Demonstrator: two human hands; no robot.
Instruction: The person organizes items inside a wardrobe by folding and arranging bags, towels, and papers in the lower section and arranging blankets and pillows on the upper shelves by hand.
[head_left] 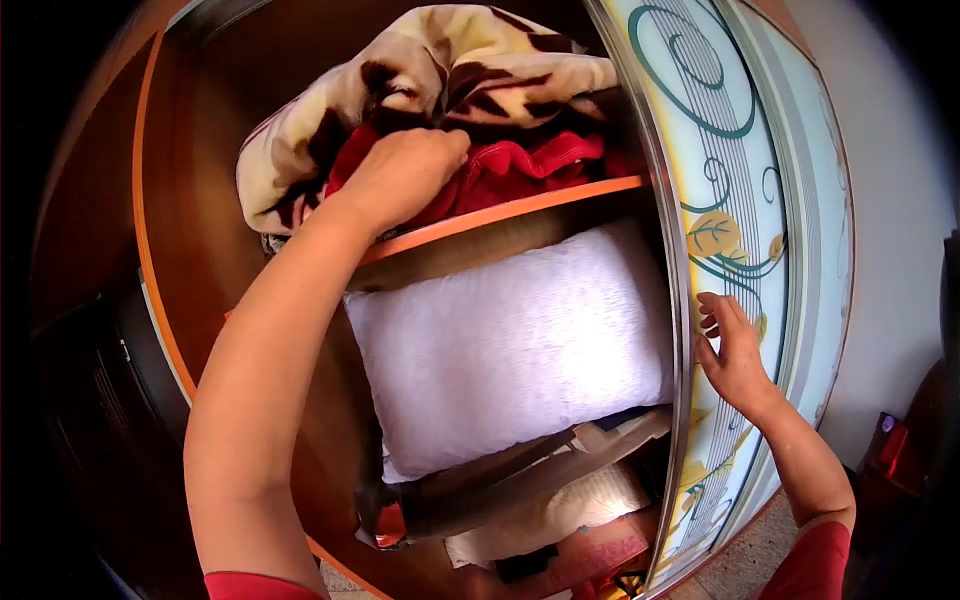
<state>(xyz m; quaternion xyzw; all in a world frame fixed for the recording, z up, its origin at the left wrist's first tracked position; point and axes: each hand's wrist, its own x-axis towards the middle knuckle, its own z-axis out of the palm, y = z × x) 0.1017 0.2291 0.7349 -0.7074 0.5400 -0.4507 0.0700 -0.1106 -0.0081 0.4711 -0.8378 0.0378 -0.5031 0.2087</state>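
Observation:
My left hand (410, 172) reaches onto the upper shelf, its fingers curled into a folded red cloth (540, 158) and partly hidden by the back of the hand. Over and behind that cloth lies a bulky cream and dark brown patterned blanket (330, 110). My right hand (735, 350) is in front of the patterned glass sliding door (715, 235), close to its metal edge, with fingers loosely bent, apart and holding nothing. On the level below, a pale lilac pillow (510, 350) leans inside the wardrobe.
An orange-edged shelf board (500, 217) separates blanket and pillow. Beneath the pillow are a dark bag (470, 500), a cream folded cloth (550, 515) and a reddish box (600, 550). A white wall (890, 200) stands right of the door.

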